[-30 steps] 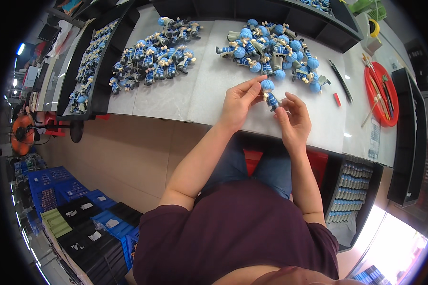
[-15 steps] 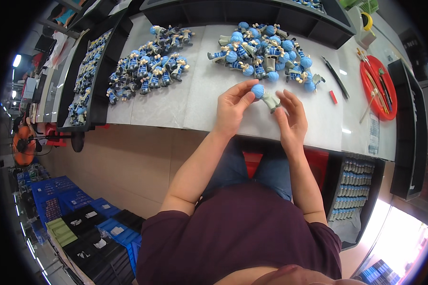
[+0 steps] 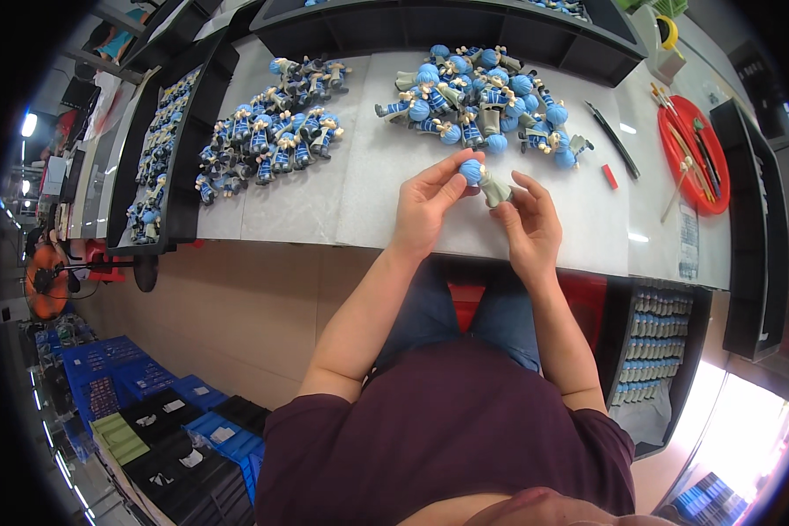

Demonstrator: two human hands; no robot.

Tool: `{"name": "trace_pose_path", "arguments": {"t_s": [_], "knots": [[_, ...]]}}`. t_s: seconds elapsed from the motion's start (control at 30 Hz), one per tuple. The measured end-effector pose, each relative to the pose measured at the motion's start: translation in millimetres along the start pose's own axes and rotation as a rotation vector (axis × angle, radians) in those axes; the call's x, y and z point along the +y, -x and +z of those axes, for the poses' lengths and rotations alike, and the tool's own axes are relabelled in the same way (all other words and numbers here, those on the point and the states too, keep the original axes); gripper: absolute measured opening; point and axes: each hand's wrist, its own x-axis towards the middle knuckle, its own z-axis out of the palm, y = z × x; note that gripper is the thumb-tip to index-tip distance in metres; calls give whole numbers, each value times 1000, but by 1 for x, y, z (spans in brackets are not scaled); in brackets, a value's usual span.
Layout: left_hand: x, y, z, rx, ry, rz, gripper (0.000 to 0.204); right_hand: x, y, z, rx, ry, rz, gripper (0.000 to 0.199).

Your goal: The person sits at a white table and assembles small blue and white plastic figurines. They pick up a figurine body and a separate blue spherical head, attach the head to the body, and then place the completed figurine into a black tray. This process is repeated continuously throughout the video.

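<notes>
Between both hands, just above the table's front edge, is a small figurine (image 3: 494, 189) with a blue head and a pale grey-green body. My left hand (image 3: 431, 195) pinches it by the head with thumb and fingers. At its lower end, the thumb and fingers of my right hand (image 3: 531, 221) close on the body. The figurine is tilted, head to the left. Beyond my hands lies a heap of similar blue-haired figurines (image 3: 491, 98), some with blue-striped clothes and some in pale grey. A second heap of figurines (image 3: 272, 127) lies farther left.
A red oval dish (image 3: 694, 153) holds brushes and thin tools at the right. Beside it lie a black pen (image 3: 612, 138) and a small red piece (image 3: 609, 177). Black trays (image 3: 451, 33) border the table's back and left. Rows of figurines fill a box (image 3: 649, 346) at lower right.
The figurine's body has swung slightly toward me and to the left. My right hand has shifted a little left and now closes on its lower end.
</notes>
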Motion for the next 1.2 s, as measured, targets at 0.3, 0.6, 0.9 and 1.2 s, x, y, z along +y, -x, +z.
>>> {"name": "trace_pose_path", "arguments": {"t_s": [0.3,0.6,0.9,1.2], "knots": [[-6,-3,-4,-43,-145,17,25,9,0,-2,61,35,-5,27],[-15,-3,-11,-13,-327,55,26,-34,35,-128,575,410,-414,31],[-14,-3,-4,-39,-410,25,26,29,260,-447,1695,851,-88,18],[-14,-4,2,8,-542,48,27,113,399,-561,1759,1091,663,21]]}}
